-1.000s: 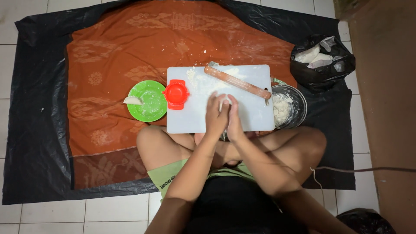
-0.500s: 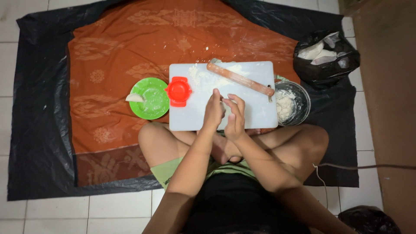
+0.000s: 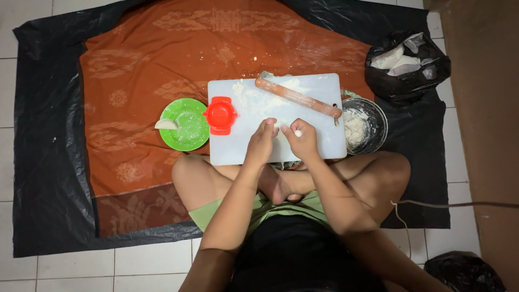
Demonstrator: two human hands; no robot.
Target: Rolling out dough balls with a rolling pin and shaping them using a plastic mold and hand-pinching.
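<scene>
A black sheet (image 3: pixel 48 162) is lying over the tiled floor (image 3: pixel 21 270), and an orange cloth (image 3: pixel 162 65) with pale patterns is lying on top of it, covering most of its middle. A person is sitting cross-legged at the near edge of the cloth, knees spreading left and right.

A white board (image 3: pixel 319 92) is lying on the cloth just beyond the legs, dusted with flour at its far left part. A black bag (image 3: pixel 411 81) with white packets showing in its mouth is sitting at the far right, well apart from the hands. A metal bowl (image 3: pixel 378 116) holding white dough is standing just right of the board, touching its edge. A green plate (image 3: pixel 186 127) is sitting just left of the board, with one folded white dumpling (image 3: pixel 166 124) lying on its left side. A wooden pin (image 3: pixel 297 97) is lying slantwise across the far half of the board, its right end reaching toward the bowl. A red press (image 3: pixel 220 115) is resting across the board's left edge, between plate and board.

Both hands are hovering over the near middle of the board, close together. The left hand (image 3: pixel 262 143) is curling its fingers inward, fingertips meeting those of the right hand (image 3: pixel 303 140). Between them they are pinching a small white dough piece (image 3: pixel 297 133), which is showing at the right hand's fingertips.
</scene>
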